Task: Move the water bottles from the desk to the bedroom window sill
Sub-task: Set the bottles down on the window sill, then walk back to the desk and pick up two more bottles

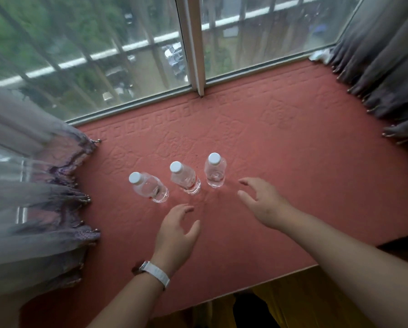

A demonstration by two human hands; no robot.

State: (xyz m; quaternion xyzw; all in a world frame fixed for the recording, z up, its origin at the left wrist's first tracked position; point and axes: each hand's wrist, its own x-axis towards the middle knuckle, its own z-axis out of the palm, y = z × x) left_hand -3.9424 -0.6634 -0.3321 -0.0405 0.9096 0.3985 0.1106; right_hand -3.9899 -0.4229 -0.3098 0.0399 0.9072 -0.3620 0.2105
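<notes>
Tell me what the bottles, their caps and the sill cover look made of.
Bottles: clear glossy plastic, probably; you see through them. Caps: opaque white plastic, smooth. Sill cover: matte reddish fabric or embossed mat, cannot tell which; raised key pattern.

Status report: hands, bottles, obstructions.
Left hand, right hand open, empty. Three clear plastic white-capped water bottles upright on red window sill. Nothing blocking.
</notes>
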